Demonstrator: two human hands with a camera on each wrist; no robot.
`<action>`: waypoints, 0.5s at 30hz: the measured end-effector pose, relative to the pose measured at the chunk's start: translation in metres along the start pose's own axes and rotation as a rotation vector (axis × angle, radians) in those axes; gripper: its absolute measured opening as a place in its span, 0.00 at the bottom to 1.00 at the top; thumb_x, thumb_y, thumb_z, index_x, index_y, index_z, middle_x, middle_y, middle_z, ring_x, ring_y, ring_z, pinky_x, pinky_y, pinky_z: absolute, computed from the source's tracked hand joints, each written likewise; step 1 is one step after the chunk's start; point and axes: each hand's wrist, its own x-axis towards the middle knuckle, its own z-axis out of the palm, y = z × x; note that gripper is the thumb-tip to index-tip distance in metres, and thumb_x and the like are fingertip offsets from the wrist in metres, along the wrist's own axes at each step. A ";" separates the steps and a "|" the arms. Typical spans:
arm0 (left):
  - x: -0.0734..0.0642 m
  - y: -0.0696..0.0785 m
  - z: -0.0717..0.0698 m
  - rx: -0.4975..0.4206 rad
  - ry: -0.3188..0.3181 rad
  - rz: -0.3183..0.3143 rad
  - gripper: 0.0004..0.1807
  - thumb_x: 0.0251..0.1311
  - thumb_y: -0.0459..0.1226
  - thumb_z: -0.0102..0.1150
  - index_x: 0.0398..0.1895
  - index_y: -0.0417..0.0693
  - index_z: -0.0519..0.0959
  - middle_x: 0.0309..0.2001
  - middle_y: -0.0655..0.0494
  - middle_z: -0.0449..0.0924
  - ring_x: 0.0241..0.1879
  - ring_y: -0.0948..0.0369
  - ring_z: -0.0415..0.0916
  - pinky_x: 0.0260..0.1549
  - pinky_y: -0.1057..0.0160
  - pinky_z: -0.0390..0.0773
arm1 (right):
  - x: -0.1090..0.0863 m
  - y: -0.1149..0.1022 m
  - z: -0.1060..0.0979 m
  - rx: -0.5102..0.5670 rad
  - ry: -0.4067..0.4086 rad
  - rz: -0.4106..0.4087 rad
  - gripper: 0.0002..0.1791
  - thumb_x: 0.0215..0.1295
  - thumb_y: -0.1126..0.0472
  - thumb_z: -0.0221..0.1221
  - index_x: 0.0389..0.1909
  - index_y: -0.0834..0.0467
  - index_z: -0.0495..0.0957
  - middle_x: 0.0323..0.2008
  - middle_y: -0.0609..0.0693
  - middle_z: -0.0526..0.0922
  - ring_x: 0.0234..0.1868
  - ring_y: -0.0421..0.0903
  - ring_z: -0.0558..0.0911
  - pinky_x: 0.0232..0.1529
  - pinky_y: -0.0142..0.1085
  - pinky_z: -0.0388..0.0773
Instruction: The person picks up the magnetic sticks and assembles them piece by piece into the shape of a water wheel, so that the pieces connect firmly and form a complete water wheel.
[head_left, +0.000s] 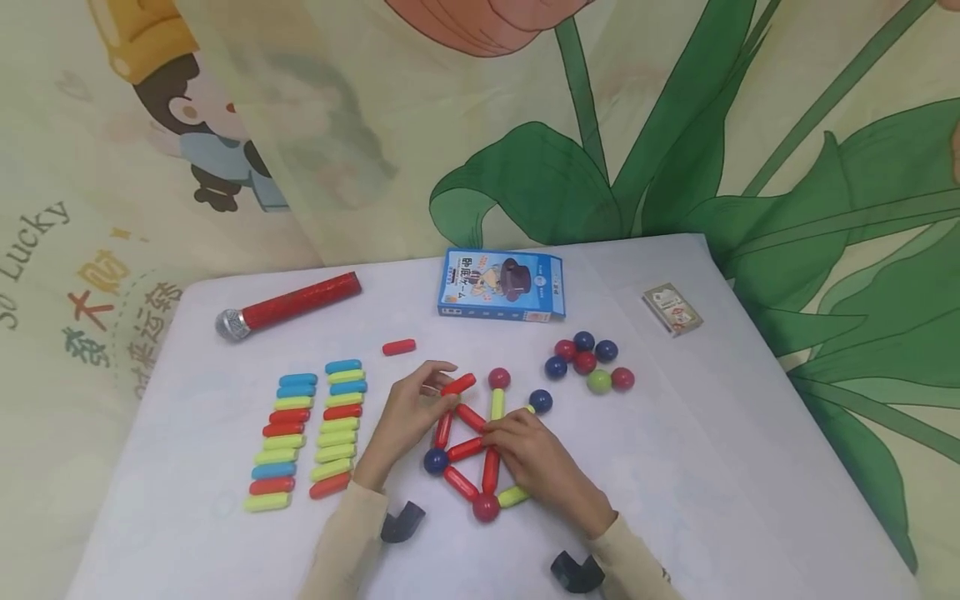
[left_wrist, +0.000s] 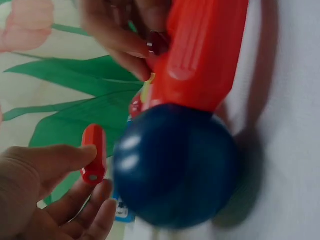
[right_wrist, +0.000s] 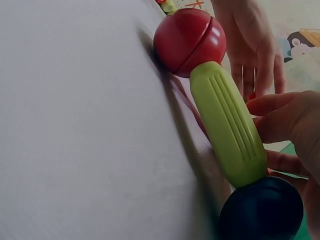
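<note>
My left hand [head_left: 408, 417] pinches a short red rod [head_left: 459, 384] between thumb and fingers; the left wrist view shows this rod [left_wrist: 94, 152] upright near the thumb tip. Below it on the table lies a ball-and-rod frame of red and yellow-green rods joined by balls. A blue ball [head_left: 436, 461] forms its left corner, and a red ball [head_left: 486, 507] its near corner. My right hand [head_left: 543, 462] grips the frame where several rods meet, its fingers hiding that joint. In the right wrist view, a yellow-green rod [right_wrist: 229, 125] links two balls beside these fingers.
Two columns of coloured rods [head_left: 337, 437] lie at left, and a lone red rod [head_left: 399, 347] lies behind them. Loose balls [head_left: 585, 362] cluster at right. Farther back are a red microphone [head_left: 300, 304], a blue box [head_left: 501, 285] and a small card pack [head_left: 672, 308].
</note>
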 end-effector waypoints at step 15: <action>0.020 0.000 0.023 0.141 -0.025 -0.028 0.19 0.54 0.33 0.68 0.50 0.48 0.79 0.45 0.54 0.83 0.46 0.57 0.79 0.45 0.59 0.81 | -0.002 -0.002 0.001 -0.009 -0.014 0.019 0.17 0.55 0.65 0.68 0.46 0.49 0.84 0.50 0.40 0.81 0.50 0.37 0.73 0.52 0.31 0.77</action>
